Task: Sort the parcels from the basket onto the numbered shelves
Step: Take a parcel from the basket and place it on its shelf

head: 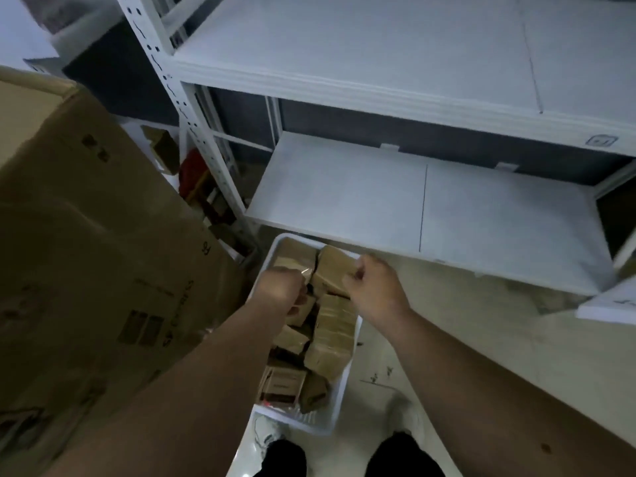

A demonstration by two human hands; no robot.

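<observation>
Two bare shelves (344, 187) fill the upper right of the frame; the basket (339, 404) sits lower centre, long axis running away from the person. Roughly ten parcels (330, 335) lie inside. Both hands reach its far end: left hand (280, 287) and right hand (373, 287), fingers curled, apparently grasping one parcel (330, 273) between them.

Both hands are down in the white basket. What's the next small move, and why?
Probably lift one brown cardboard parcel clear of the white plastic basket. Both the left hand and right hand are curled at the top parcels, and the white metal shelves ahead look bare. The grip itself is blurred.
</observation>
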